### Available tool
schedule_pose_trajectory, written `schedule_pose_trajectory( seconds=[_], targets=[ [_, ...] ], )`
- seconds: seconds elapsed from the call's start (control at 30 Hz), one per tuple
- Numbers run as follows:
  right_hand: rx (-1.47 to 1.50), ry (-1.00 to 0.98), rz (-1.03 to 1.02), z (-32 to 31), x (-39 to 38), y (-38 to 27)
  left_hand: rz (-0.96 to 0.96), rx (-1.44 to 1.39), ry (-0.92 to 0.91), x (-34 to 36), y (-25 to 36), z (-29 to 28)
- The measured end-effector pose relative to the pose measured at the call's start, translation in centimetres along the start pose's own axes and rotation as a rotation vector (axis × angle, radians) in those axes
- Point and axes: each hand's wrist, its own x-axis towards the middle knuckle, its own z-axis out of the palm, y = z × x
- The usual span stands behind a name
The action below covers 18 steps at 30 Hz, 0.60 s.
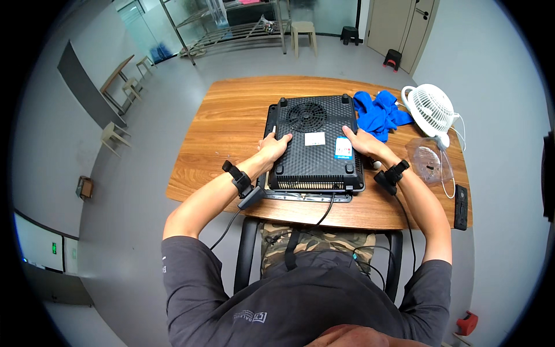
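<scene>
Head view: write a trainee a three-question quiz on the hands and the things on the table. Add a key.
1. Count: how many feet show on the upturned underside of the black vented appliance?
2. True or false: the left hand and the right hand are on the same side of the appliance.
3. Name it: what lies crumpled on the wooden table, between the appliance and the white fan?

Key:
1. Four, one near each corner.
2. False; they are on opposite sides, thumbs on the underside.
3. A blue cloth.
</scene>
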Motion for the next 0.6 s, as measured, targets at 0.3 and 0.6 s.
schedule_pose_trajectory(
  seconds=[0.3,0.6],
  targets=[
    [0.147,0.098,-0.088,0.5,-3.3,-2.0,0.026,-0.203,0.061,-4.7,3.0,-1.0],
    [-0.02,0.057,-0.078,3.8,-0.2,-0.8,0.1,-0.207,0.078,-3.6,0.3,-3.4]
  ],
)
